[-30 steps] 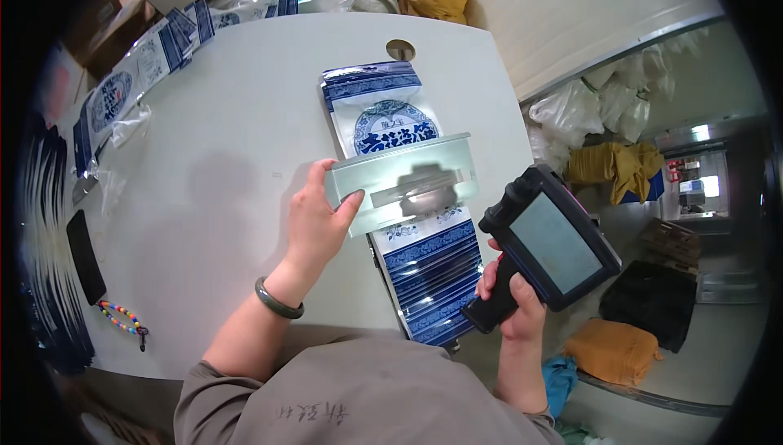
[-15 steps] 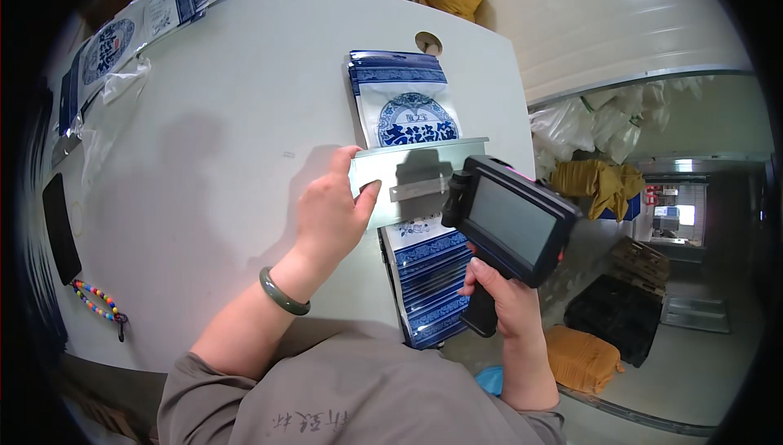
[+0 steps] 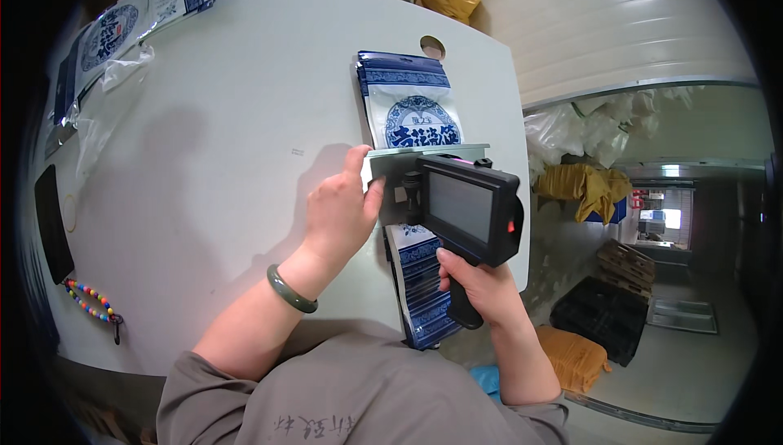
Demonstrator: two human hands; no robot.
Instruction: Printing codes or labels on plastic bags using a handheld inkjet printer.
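A stack of blue-and-white printed pouches (image 3: 412,98) lies on the white table (image 3: 208,119), crossed by a flat metal guide (image 3: 383,165). My left hand (image 3: 338,212) grips the left end of that guide with thumb and fingers. My right hand (image 3: 481,290) is wrapped round the handle of a black handheld printer (image 3: 457,204) with a screen. The printer sits over the guide, hiding most of it; whether the two touch, I cannot tell.
More pouches (image 3: 110,37) and plastic bags line the back left edge, with a black phone (image 3: 53,225) and beaded strap (image 3: 90,298) at left. Beyond the right edge are white bags (image 3: 555,135), yellow sacks (image 3: 587,188), pallets (image 3: 624,261) and a black object (image 3: 595,318).
My right hand has brought the printer left and over the guide, with its screen turning more level. My left hand still grips the guide, slightly further right in the picture.
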